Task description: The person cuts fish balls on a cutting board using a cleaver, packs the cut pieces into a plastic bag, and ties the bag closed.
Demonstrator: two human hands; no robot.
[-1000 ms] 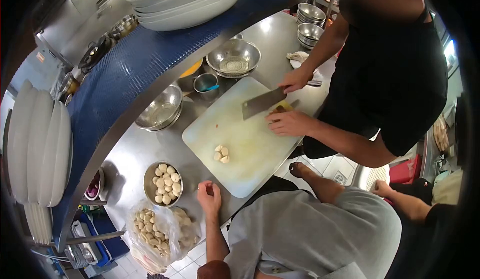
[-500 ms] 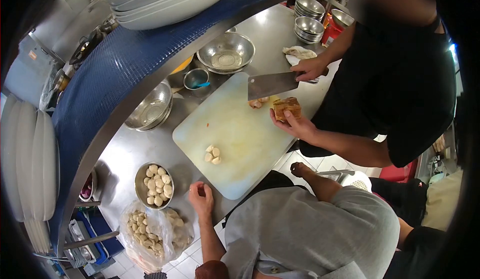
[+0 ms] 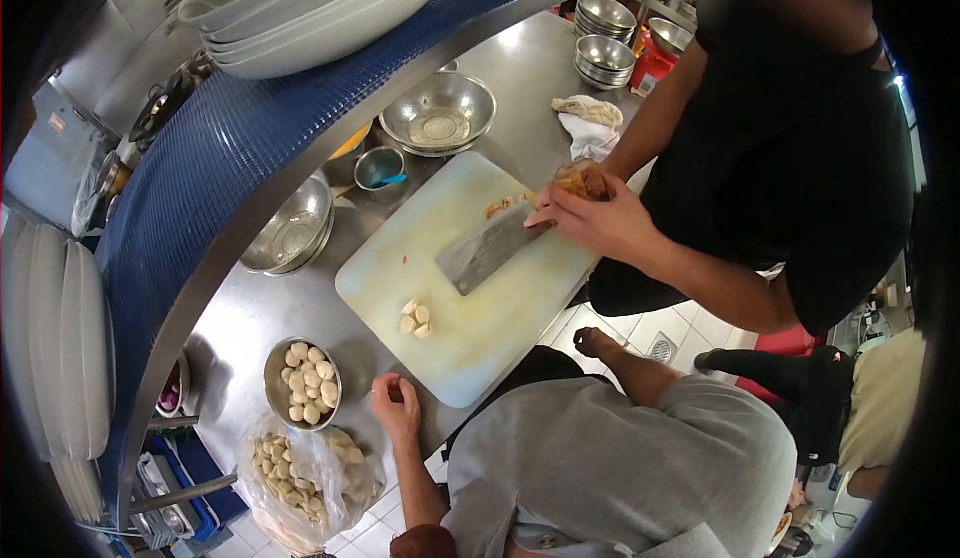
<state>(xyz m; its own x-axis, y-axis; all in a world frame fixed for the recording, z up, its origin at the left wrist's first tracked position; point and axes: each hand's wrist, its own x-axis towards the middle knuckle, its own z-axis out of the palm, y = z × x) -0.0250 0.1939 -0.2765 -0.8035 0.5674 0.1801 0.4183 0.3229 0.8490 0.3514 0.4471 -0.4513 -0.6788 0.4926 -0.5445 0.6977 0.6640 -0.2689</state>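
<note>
My left hand (image 3: 397,408) rests on the metal table beside the cutting board (image 3: 385,268), its fingers loosely curled and nothing visible in them. Held low past the board's near edge, above the floor, my right hand (image 3: 597,342) looks curled too, with nothing seen in it. A few pale round pieces (image 3: 415,318) lie on the board. Across from me, a co-worker in black holds a browned chunk of meat (image 3: 582,182) and a cleaver (image 3: 488,253), whose broad blade lies over the board. Small meat pieces (image 3: 504,205) sit by the blade, partly hidden.
Left of my left hand are a steel bowl of pale round pieces (image 3: 310,386) and a plastic bag (image 3: 348,468) of more. Steel bowls (image 3: 438,113) stand behind the board, near a cloth (image 3: 588,128). A blue-covered shelf (image 3: 225,143) with white dishes (image 3: 330,18) curves overhead.
The co-worker's cleaver has swung down and left over the board, and the meat has risen slightly between their hands. My hands have stayed nearly still; the view has shifted a little.
</note>
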